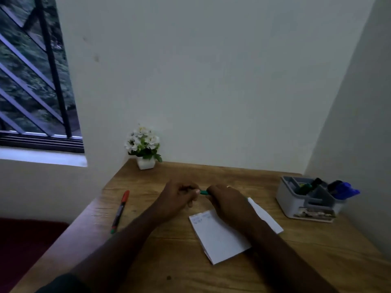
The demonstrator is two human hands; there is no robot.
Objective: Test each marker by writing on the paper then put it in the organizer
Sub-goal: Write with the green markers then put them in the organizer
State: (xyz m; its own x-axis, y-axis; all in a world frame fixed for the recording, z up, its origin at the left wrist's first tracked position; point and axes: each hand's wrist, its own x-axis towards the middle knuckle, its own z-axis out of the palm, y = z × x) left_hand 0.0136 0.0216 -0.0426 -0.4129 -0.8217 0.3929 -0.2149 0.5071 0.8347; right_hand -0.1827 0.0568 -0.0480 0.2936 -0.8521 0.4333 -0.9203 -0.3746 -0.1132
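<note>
A barred window (36,77) fills the far left, with a pale sill below it. On the wooden counter (211,275), a red-capped marker (120,211) lies near the left edge, well apart from both hands and untouched. Behind it, in the back corner against the wall, stands a small white pot of white flowers (143,146).

Toward the middle, the left hand (177,197) has its fingers curled, its fingertips meeting one end of a green marker (204,192); only a short green stretch shows between the two hands. The right hand (228,203) is curled around the rest of that marker, above the far edge of the paper (220,235). The paper lies flat beneath the right wrist, with a few faint marks at its upper left corner.

At the far right, the grey organizer (306,199) sits by the wall, already holding dark, green and blue markers (344,190) in its compartments.

The step in hand looks like working the cap of the green marker, though whether it is coming off or going on cannot be told. If off, the next move calls for bringing the tip down onto a bare part of the paper; if on, carrying the marker right to an organizer compartment.
</note>
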